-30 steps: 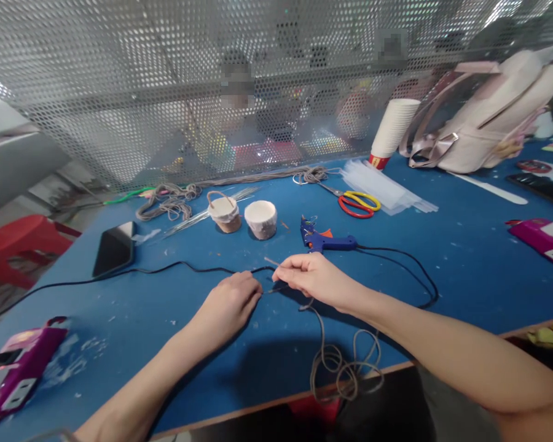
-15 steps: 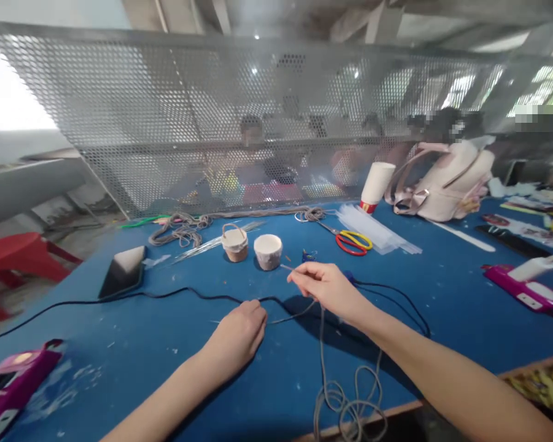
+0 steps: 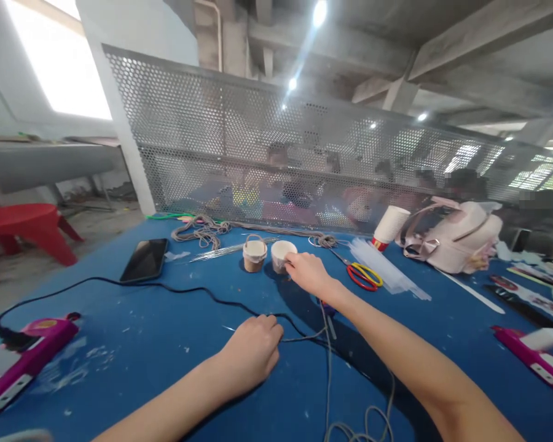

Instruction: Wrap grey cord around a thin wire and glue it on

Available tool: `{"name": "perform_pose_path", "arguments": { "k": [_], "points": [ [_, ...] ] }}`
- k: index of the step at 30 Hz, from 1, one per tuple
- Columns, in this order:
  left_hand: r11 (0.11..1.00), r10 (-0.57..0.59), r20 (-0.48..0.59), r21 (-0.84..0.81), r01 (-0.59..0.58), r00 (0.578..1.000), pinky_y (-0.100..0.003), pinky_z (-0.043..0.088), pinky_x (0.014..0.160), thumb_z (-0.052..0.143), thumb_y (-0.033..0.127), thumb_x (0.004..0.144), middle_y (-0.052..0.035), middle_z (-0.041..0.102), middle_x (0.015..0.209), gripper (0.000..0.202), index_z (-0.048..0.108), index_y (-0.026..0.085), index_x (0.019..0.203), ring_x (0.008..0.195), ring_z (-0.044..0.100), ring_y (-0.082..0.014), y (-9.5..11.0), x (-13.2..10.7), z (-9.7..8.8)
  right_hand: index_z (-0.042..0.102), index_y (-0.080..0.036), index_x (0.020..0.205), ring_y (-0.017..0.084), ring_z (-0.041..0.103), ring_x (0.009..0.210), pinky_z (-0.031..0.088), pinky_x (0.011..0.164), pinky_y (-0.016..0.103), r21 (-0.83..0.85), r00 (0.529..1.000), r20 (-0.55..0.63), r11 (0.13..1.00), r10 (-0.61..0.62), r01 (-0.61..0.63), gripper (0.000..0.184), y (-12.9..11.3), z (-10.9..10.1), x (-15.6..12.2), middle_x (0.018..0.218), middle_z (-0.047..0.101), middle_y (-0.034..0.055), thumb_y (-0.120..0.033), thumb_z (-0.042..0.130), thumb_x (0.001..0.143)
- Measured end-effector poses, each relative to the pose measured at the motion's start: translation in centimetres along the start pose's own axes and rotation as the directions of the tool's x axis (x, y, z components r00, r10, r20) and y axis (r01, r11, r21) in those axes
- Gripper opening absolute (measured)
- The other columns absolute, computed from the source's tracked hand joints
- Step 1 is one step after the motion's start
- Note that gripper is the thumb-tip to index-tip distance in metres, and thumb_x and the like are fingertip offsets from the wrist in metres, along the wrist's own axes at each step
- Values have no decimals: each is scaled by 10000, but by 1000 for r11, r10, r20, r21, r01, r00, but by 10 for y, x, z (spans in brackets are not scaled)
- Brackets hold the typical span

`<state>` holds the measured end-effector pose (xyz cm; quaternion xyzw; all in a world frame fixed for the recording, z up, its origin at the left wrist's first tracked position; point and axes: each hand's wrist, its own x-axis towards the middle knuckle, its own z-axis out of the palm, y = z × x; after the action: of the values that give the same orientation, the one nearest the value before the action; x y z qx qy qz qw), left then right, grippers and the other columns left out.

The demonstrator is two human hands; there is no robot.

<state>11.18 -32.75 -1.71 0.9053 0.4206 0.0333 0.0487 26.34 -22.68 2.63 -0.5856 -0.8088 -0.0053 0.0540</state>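
My right hand (image 3: 308, 271) pinches the right side of a small paper cup (image 3: 280, 250) with a pale top; its fingertips partly cover the wall. Left of it stands a similar small cup with a cord handle (image 3: 255, 253), brown below. My left hand (image 3: 257, 345) is closed on the table, fingers curled round a grey cord (image 3: 304, 337) that runs out to the right. The cord hangs in loose loops (image 3: 359, 426) toward the front edge. A thin clear strip (image 3: 332, 329) lies below my right wrist.
Scissors (image 3: 365, 276), clear plastic strips (image 3: 391, 270), stacked paper cups (image 3: 391, 224) and a pink backpack (image 3: 465, 236) are on the right. A phone (image 3: 144, 260), cord bundle (image 3: 203, 230) and black cable (image 3: 175, 289) lie left. A perforated metal screen (image 3: 258, 141) stands behind.
My right hand has moved forward and left onto the small cup, and the clear strip now lies on the table. My left hand stays on the cord; the view has tilted up.
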Motion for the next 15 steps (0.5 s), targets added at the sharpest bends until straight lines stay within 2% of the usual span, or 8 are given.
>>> {"name": "perform_pose_path", "arguments": {
  "k": [4, 8, 12, 15],
  "points": [
    [1000, 3, 15, -1, -3, 1000, -367, 490, 729, 440, 58, 759, -101, 641, 877, 189, 585, 166, 814, 797, 610, -245, 0, 0, -1, 587, -195, 1146, 278, 614, 1014, 430, 770, 333, -20, 1000, -3, 1000, 11, -11, 331, 6, -2, 17, 1108, 657, 144, -199, 362, 902],
    [1000, -3, 29, -3, 3, 1000, -354, 490, 726, 450, 71, 767, -96, 641, 875, 173, 582, 176, 807, 803, 609, -234, 1, -1, -2, 535, -217, 1235, 277, 629, 975, 433, 753, 333, 9, 1000, 7, 1000, 9, -9, 402, 14, -3, 23, 1092, 666, 133, -171, 414, 855],
    [999, -34, 31, 0, 34, 999, -351, 486, 715, 446, 83, 784, -104, 645, 872, 171, 590, 174, 793, 792, 616, -235, 1, 1, -2, 441, -201, 1328, 256, 644, 898, 433, 728, 317, 87, 1000, -23, 996, 6, -4, 501, 22, -8, 4, 989, 691, 110, -192, 437, 827],
    [999, -47, 25, -2, 47, 999, -355, 483, 704, 408, 73, 806, -114, 648, 847, 210, 596, 164, 781, 779, 623, -245, -1, 3, 1, 472, -184, 1294, 205, 637, 861, 433, 737, 287, 160, 999, -54, 987, -3, 12, 454, 26, -15, -23, 950, 690, 77, -193, 392, 847]
  ]
}}
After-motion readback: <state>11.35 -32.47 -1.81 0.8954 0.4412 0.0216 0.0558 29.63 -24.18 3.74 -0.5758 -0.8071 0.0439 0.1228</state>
